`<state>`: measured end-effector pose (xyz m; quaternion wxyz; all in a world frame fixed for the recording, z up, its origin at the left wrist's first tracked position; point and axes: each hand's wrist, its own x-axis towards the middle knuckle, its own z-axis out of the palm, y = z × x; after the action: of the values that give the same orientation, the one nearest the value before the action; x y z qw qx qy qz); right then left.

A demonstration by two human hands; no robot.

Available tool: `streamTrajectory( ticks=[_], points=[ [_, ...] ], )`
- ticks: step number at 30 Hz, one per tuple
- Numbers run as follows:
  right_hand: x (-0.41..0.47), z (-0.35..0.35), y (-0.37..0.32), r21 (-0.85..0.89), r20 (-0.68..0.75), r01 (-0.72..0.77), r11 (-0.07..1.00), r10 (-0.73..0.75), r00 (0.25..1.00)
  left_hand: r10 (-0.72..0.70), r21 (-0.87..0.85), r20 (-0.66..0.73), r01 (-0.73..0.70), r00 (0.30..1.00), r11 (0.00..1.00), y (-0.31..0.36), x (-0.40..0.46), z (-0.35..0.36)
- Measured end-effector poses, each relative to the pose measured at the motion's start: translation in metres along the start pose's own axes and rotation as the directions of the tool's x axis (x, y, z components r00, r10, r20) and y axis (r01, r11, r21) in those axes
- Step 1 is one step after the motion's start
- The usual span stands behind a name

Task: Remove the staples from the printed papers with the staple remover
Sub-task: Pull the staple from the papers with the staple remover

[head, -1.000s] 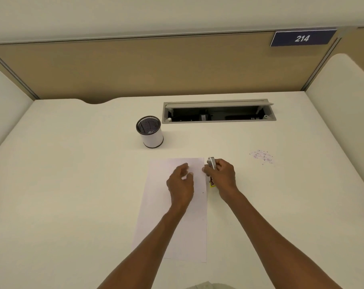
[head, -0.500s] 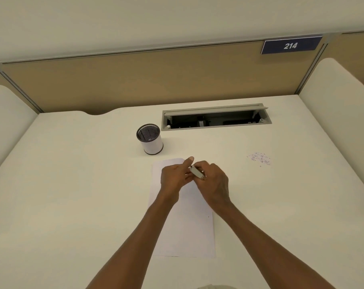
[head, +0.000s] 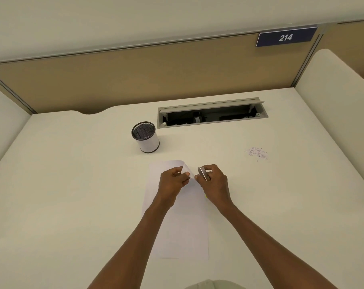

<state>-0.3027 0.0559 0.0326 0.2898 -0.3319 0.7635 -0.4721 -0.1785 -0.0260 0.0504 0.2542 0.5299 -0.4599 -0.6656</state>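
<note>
The printed papers [head: 178, 222] lie flat on the pale worktop [head: 72, 195], their long axis running from the person toward the mesh cup [head: 145, 137], which stands just beyond their far edge. The far right corner of the top sheet is folded up and back. The left hand [head: 173, 181] pinches that lifted corner between thumb and curled fingers [head: 186, 174], holding it off the stack.

Just right of the folded corner, the right hand [head: 215, 182] grips the staple remover [head: 204, 173], its fingers curled around the metal body. The remover's long axis slants from far-left to near-right, and its working end points toward the pinched corner; whether it touches the paper cannot be told.

Far beyond the papers, right of the cup, a cable tray [head: 212, 114] is recessed in the worktop with its lid raised. Well to the right of the papers lies a small scatter of loose staples [head: 256, 152]. On the partition past the tray hangs a sign [head: 286, 37] reading 214.
</note>
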Motion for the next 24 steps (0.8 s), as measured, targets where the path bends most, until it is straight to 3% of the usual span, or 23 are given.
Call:
streamTrajectory(
  ticks=[7, 10, 13, 18, 24],
  points=[
    [0.002, -0.012, 0.004, 0.142, 0.143, -0.165, 0.976, 0.145, 0.979, 0.13, 0.237, -0.093, -0.105, 0.987, 0.966, -0.015, -0.004, 0.016],
    [0.0, -0.018, 0.0, 0.255, 0.201, -0.227, 0.94, 0.178, 0.963, 0.144, 0.267, -0.106, -0.112, 0.984, 0.957, -0.019, -0.004, 0.025],
    [0.003, -0.023, 0.0, 0.259, 0.216, -0.256, 0.931, 0.203, 0.955, 0.152, 0.291, -0.134, -0.108, 0.979, 0.951, -0.021, -0.007, 0.031],
    [0.01, -0.028, 0.004, 0.188, 0.189, -0.271, 0.944, 0.236, 0.953, 0.146, 0.262, -0.205, -0.089, 0.968, 0.961, -0.024, -0.009, 0.033],
    [0.012, -0.027, 0.004, 0.136, 0.176, -0.2, 0.97, 0.175, 0.969, 0.101, 0.156, -0.172, -0.074, 0.98, 0.985, -0.024, -0.012, 0.034]
  ],
)
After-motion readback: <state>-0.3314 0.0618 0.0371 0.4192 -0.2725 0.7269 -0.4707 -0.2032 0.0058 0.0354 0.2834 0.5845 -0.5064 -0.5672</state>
